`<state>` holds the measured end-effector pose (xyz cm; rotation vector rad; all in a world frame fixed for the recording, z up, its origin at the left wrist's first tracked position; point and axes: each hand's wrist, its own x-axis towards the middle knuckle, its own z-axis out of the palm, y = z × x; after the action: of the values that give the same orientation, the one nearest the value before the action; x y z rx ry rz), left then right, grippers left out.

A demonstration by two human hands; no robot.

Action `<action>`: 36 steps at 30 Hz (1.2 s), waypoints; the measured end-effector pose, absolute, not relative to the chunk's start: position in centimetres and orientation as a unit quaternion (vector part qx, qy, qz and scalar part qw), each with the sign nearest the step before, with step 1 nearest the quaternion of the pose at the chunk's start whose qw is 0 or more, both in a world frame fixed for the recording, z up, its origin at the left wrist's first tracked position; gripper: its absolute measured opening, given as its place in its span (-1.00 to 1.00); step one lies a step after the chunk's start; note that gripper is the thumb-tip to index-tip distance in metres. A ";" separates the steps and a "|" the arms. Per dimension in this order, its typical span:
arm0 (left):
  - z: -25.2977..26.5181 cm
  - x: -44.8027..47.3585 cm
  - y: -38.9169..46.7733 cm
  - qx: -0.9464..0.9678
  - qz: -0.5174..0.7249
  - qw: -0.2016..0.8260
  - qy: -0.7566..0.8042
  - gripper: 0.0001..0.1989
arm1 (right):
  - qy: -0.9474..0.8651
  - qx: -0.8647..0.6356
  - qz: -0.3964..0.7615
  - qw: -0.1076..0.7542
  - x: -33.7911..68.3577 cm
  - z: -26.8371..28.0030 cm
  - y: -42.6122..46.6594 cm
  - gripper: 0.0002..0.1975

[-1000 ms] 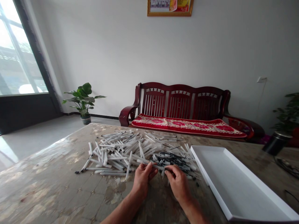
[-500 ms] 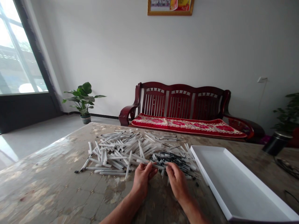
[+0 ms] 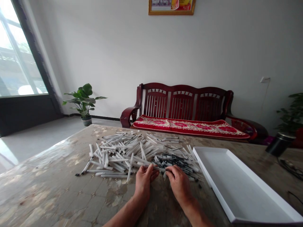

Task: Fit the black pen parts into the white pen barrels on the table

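My left hand (image 3: 144, 179) is closed around a pale pen barrel (image 3: 155, 167), thumb on top, held level just above the table. At the barrel's right end, the fingertips of my right hand (image 3: 177, 180) are pinched together; the small part between them is hidden. Behind my left hand spreads a heap of white pen barrels (image 3: 120, 148), several with dark ends. A pile of black and clear pen parts (image 3: 174, 160) lies just beyond my right hand, probably caps or refills too small to tell apart.
An open white shallow tray (image 3: 246, 186) lies to the right on the stone-patterned table (image 3: 59, 195). A dark canister (image 3: 280, 144) and black cables (image 3: 292, 170) are at the far right. Behind the table stands a red wooden bench (image 3: 182, 102); a potted plant (image 3: 85, 101) is on the left.
My right hand has shifted slightly left, nearer to my left hand, and its fingers now sit closer to the barrel's end. My left hand has barely moved.
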<state>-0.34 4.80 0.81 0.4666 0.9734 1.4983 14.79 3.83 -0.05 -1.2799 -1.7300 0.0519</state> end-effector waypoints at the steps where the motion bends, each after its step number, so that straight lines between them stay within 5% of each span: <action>1: 0.8 -0.3 4.8 0.200 0.648 0.602 0.422 -0.81 | -0.710 -0.520 0.016 0.475 14.7 -0.1 3.9 -0.81; 12: 1.0 -0.4 4.8 0.200 0.648 0.604 0.419 -0.76 | -0.692 -0.546 0.113 0.458 14.9 0.2 3.7 -0.71; 36: 1.2 -0.7 5.0 0.200 0.654 0.593 0.424 -0.74 | -0.709 -0.550 0.021 0.440 15.0 0.6 3.6 -0.83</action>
<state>-0.75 5.00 1.16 0.4637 0.9867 1.5205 14.96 3.61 0.56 -1.3668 -1.7606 0.0515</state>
